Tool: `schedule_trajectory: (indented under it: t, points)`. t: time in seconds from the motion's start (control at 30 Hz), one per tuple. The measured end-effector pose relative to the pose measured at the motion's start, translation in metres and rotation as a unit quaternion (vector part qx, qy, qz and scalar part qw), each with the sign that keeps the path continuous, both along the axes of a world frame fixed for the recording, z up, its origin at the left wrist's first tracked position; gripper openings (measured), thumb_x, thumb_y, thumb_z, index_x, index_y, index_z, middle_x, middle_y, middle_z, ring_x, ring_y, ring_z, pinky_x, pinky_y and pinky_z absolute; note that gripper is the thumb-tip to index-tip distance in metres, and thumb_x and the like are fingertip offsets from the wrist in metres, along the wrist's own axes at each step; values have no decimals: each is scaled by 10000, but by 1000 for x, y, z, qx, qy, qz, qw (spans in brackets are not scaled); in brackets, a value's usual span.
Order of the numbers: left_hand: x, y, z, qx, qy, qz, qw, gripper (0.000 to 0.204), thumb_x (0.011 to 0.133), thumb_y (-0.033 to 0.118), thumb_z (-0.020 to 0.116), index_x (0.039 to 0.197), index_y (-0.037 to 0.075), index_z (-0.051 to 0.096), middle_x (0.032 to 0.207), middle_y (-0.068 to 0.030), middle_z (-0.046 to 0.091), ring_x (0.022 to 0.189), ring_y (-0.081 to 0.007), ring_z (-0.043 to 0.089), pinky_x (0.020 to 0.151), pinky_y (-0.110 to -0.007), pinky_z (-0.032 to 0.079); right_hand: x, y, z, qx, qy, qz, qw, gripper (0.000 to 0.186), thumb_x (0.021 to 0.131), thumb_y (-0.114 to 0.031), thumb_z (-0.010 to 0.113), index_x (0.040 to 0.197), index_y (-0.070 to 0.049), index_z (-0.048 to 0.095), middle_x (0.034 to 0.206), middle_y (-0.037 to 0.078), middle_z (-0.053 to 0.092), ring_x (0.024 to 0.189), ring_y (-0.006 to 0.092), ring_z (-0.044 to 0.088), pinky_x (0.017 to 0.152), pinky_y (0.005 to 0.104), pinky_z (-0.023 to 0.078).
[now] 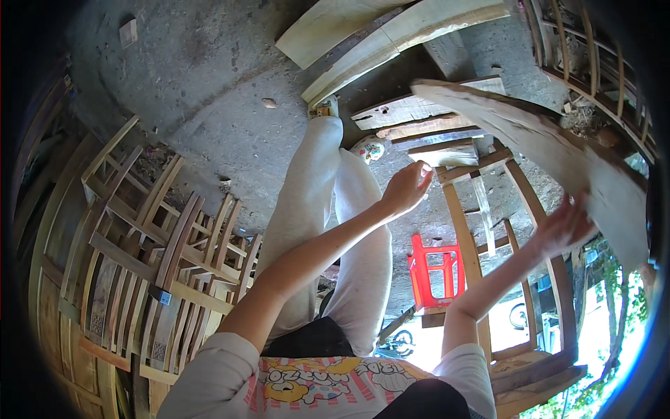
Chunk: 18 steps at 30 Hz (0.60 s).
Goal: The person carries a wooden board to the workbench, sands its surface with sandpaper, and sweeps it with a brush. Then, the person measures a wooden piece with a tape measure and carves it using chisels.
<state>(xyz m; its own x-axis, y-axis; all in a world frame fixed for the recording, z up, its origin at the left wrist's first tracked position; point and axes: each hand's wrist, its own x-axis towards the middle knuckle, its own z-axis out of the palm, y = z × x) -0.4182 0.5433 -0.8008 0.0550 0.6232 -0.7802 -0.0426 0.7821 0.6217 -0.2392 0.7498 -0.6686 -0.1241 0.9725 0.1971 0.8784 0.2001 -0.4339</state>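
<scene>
My left hand [410, 187] is held out above the floor, just past my knees. Its fingers bend loosely, the thumb stands apart, and nothing shows in it. My right hand [567, 227] reaches out to the right, smeared by motion, at the lower edge of a long wooden board [537, 136]. The board is tilted up, wide and rough-edged, with pale and dark patches. Whether my right fingers grip it or only touch it is blurred. Short wooden planks [426, 108] lie on the floor between my left hand and the board.
Curved wooden planks [391, 45] lie ahead. A wooden frame [460, 223] stands below the board, with a red plastic stool [436, 272] beside it. Stacked wooden chair frames [167, 258] fill the left. More slatted frames [593, 63] stand far right. A wood block [128, 33] lies far left.
</scene>
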Motion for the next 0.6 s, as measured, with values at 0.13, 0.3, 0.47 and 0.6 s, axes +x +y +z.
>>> schedule_trajectory:
  t: [0.13,0.3,0.47,0.6]
  points:
    - [-3,4,0,-1,-35,42,999,431,1004,385,407,1149,7,553,1013,-178,660,956,-257,648,842,-369,494,-52,2,48,73,394,2,916,387,832,10,662,1188,39,514,1146,203,603,1040,292,615,857,351,579]
    - [-28,-1,-13,24,-94,221,970,623,1005,530,231,1168,15,542,1075,-163,649,1043,-256,609,930,-393,446,-147,-46,33,-72,-300,25,951,271,952,-156,502,1058,70,606,1049,170,664,864,228,677,751,361,584]
    - [-48,-6,-3,16,-306,484,820,929,867,775,188,1471,71,253,1472,-104,361,1340,-230,359,1104,-423,236,-101,-45,-116,25,50,452,890,281,944,-113,474,1177,-1,584,1255,144,583,1252,370,484,1070,566,348]
    - [-69,-27,-10,0,-312,549,776,909,850,772,293,1428,71,326,1433,-105,406,1325,-238,374,1078,-470,267,-94,-75,-168,-37,59,436,897,302,918,-77,520,1209,-14,573,1283,142,573,1251,384,483,1067,567,350]
